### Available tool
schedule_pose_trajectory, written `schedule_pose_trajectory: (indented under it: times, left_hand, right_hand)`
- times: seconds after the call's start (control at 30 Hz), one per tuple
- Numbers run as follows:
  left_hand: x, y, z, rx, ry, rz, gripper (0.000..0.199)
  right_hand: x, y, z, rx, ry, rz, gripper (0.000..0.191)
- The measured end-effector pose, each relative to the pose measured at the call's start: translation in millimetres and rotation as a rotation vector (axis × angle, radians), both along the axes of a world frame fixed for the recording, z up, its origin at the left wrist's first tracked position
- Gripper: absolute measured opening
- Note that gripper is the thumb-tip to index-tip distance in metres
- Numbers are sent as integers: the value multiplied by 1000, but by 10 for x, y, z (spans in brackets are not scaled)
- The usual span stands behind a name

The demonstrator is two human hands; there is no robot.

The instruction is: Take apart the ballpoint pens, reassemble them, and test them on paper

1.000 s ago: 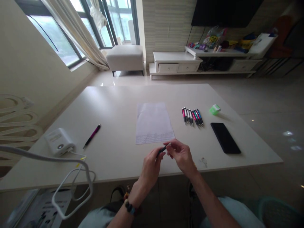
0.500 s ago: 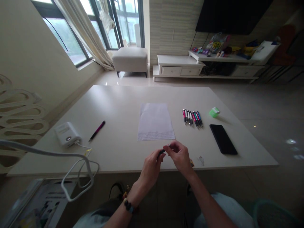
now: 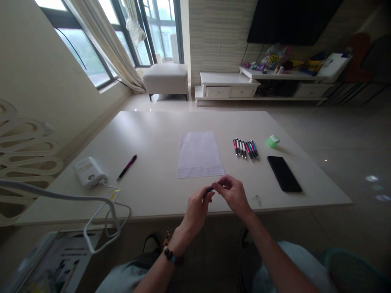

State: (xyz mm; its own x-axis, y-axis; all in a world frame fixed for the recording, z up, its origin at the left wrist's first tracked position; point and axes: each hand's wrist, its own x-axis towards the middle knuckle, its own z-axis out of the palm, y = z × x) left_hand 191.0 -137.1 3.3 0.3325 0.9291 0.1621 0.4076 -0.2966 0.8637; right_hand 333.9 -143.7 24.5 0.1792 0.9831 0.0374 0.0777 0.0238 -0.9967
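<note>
Near the table's front edge my left hand [image 3: 197, 207] is closed around the dark end of a pen [image 3: 208, 190]. My right hand [image 3: 233, 194] pinches the pen's other end, so both hands hold it between them. Just beyond them lies a white sheet of paper [image 3: 200, 154] with lines of print along its near edge. To its right several pens [image 3: 246, 149] lie side by side in a row, pink, white, green and blue. A single purple and black pen [image 3: 126, 167] lies apart on the left.
On the white table [image 3: 152, 142] are a black phone [image 3: 284, 173], a green and white object [image 3: 273, 141], a small clear item [image 3: 258, 200] and a white device [image 3: 89, 172]. Its cable [image 3: 114, 207] loops over the front edge at left.
The view has shifted slightly. Both hands still hold the pen in nearly the same pose. The small orange item beside my right wrist no longer shows.
</note>
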Motion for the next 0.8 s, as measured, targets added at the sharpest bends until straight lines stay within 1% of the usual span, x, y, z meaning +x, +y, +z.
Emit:
schedule_pose_trajectory:
  times: [0.1,0.13,0.27,0.3,0.43,0.47,0.57,0.6,0.73,0.8]
  left_hand:
    - [-7,-41,16,-3,-2,-7,24]
    - [-8,-49,18,-6,-3,-8,24]
    - [7,-68,19,-16,-7,-7,25]
    - [15,-71,21,-15,-7,-9,25]
    - [39,-79,39,-19,-7,-13,26]
    - [43,-81,42,-20,-8,-15,26]
    - [54,-84,40,-22,-13,-21,26]
    - [57,-85,36,-27,-17,-20,26]
    - [57,-88,24,-64,-41,-20,29]
    - [47,-95,25,-70,-45,-24,30]
  right_hand:
    - [-32,-34,36,12,59,86,30]
    - [-44,-40,45,15,60,88,30]
    - [-64,-51,54,-2,5,-36,32]
    - [-59,-55,52,-4,4,-42,32]
    - [-25,-89,59,16,56,62,32]
    - [-17,-100,62,20,52,58,31]
    - [-3,-131,63,27,9,-39,28]
    - [-1,-141,59,27,14,-48,28]
    - [7,-160,34,40,105,25,32]
    - [0,-156,31,53,101,-10,31]
